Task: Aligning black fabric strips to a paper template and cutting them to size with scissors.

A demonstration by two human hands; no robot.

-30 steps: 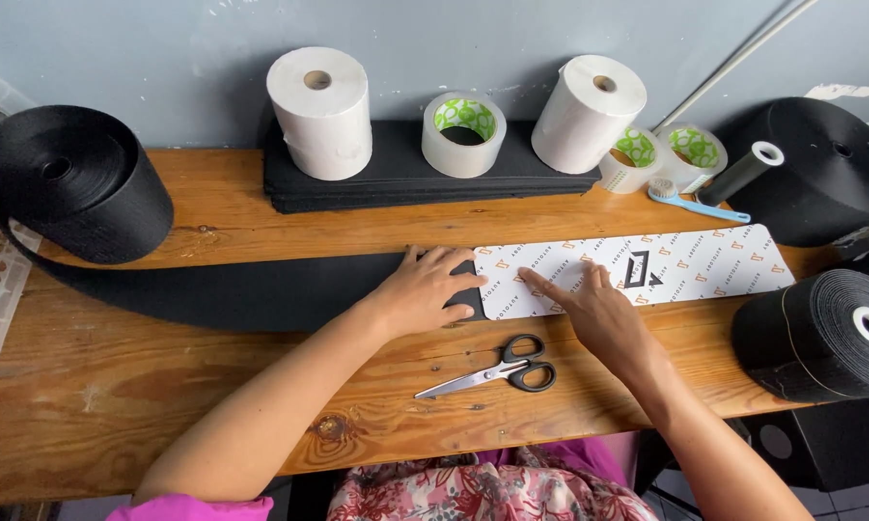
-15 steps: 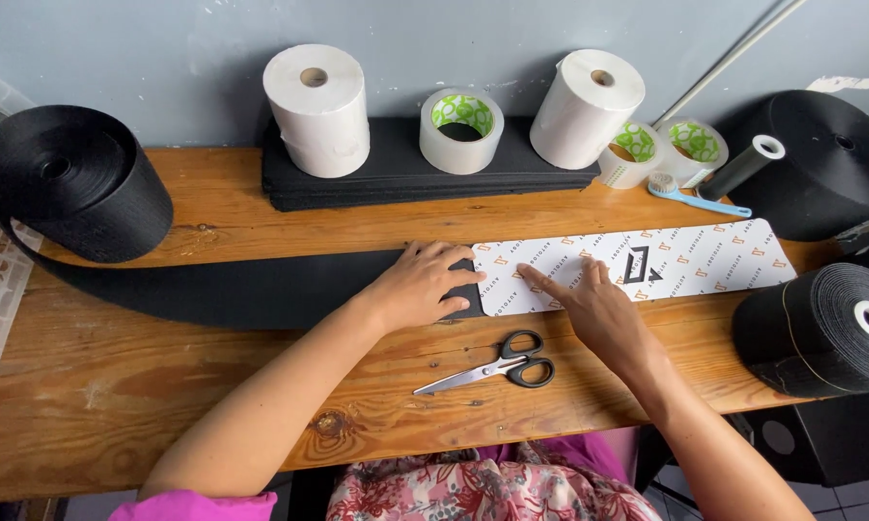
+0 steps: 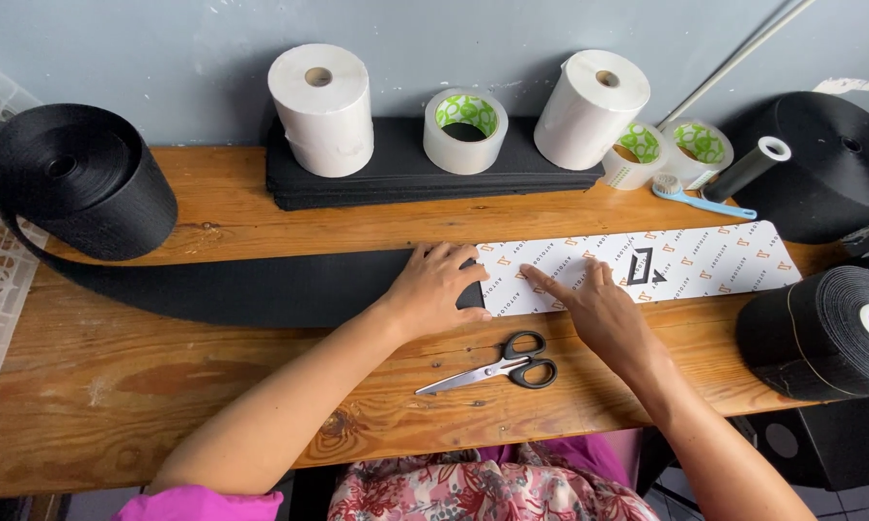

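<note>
Mid-frame, the left hand [image 3: 434, 289] lies flat, grip open, pinning the black strap [image 3: 261, 287]; the right hand [image 3: 593, 311], fingers spread, presses the printed card [image 3: 704, 260] to keep both aligned.

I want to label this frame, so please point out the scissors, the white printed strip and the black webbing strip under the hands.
scissors [image 3: 497, 364], head view, on the blades' pivot.
white printed strip [image 3: 704, 259], head view, on its bare right half.
black webbing strip [image 3: 261, 287], head view, on the flat length left of the left hand [image 3: 437, 287].

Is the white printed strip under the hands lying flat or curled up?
Flat. The white strip lies spread along the table over the black band, with the left hand and right hand pressing on it.
</note>
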